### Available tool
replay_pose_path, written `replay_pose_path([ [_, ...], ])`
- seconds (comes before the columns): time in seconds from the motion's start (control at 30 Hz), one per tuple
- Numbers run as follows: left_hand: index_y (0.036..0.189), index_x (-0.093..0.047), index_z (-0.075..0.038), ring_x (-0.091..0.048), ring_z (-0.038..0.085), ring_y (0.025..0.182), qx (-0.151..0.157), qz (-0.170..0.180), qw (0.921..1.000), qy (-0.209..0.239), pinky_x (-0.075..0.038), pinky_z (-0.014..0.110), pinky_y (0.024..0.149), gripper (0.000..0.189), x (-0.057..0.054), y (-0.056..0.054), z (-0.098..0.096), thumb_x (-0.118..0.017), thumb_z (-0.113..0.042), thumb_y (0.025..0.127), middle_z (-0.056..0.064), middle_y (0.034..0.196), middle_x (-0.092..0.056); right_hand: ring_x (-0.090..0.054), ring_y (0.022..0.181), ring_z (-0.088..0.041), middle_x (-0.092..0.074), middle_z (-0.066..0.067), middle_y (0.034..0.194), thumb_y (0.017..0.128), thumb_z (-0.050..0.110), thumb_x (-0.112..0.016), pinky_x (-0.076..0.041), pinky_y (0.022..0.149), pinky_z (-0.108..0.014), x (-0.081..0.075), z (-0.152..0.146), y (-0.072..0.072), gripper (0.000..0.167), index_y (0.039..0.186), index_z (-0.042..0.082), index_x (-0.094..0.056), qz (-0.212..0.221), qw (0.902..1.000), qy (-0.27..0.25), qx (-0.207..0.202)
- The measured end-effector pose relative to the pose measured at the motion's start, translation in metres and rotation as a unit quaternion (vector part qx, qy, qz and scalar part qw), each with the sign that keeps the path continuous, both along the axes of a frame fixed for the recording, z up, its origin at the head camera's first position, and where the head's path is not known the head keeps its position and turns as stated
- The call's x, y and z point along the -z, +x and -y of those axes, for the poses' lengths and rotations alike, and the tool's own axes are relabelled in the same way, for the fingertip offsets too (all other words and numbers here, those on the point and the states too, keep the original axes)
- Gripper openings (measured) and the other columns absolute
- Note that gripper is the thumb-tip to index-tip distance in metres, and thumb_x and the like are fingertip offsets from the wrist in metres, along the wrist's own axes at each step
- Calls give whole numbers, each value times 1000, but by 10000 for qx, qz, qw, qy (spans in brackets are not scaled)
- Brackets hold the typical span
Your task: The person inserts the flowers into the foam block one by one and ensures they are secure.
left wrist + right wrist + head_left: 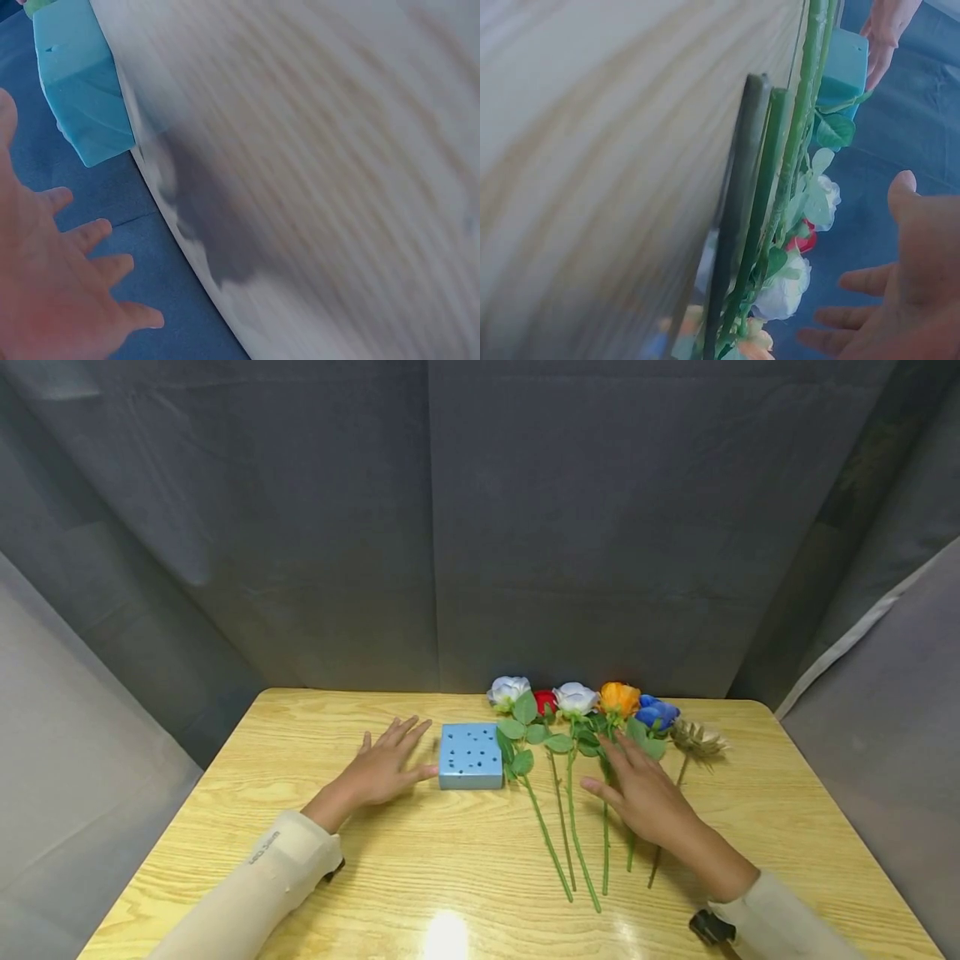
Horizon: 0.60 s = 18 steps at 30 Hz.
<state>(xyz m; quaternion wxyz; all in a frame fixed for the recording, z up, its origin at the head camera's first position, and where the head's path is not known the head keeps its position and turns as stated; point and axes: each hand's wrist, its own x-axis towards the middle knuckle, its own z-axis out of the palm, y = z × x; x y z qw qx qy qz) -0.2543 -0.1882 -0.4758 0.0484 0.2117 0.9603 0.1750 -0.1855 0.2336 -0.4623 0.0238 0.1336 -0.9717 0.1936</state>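
A blue foam block dotted with small holes sits mid-table. To its left is my left hand, fingers spread, the thumb close to the block's side; in the left wrist view the block stands beyond the hand. Right of the block lies a row of artificial flowers: two whitish roses, a red one, an orange one, a blue one and a tan-gold one. My right hand hovers over their stems with fingers extended, holding nothing.
The flowers' stems point toward the near edge of the wooden table. Dark grey curtains hang behind the table, and lighter cloth hangs at the left side. A dark strap piece shows at the right wrist.
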Motion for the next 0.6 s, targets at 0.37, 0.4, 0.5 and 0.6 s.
replay_pose_path([
  [0.37, 167, -11, -32, -11, 37, 159, 201, 435, 9974, 532, -4, 74, 119, 88, 1, -4, -3, -52, -69, 98, 2, 174, -11, -28, 145, -58, -20, -31, 166, 104, 56, -54, -35, 104, -77, 1, 9, 3, 83, 164, 6, -25, 44, 9997, -227, -122],
  [0.4, 167, -11, -32, -11, 37, 159, 243, 487, 9966, 612, -4, 74, 118, 89, 1, -5, -4, -53, -68, 98, 3, 174, -11, -28, 146, -58, -19, -30, 166, 104, 56, -54, -36, 103, -77, 1, 10, 3, 83, 164, 7, -25, 63, 9995, -268, -134],
  [0.5, 167, -11, -30, -13, 36, 158, 334, 633, 9943, 790, -4, 74, 119, 92, 1, -8, -5, -56, -68, 97, 6, 174, -12, -27, 147, -57, -19, -28, 167, 104, 55, -54, -37, 102, -77, 1, 13, 4, 81, 164, 9, -25, 115, 9992, -352, -165],
  [0.6, 167, -9, -30, -14, 35, 158, 385, 784, 9921, 903, -5, 73, 120, 95, 0, -9, -7, -58, -68, 96, 7, 174, -11, -28, 146, -57, -19, -27, 167, 104, 56, -53, -37, 101, -77, 1, 17, 4, 80, 164, 10, -26, 174, 9989, -397, -190],
])
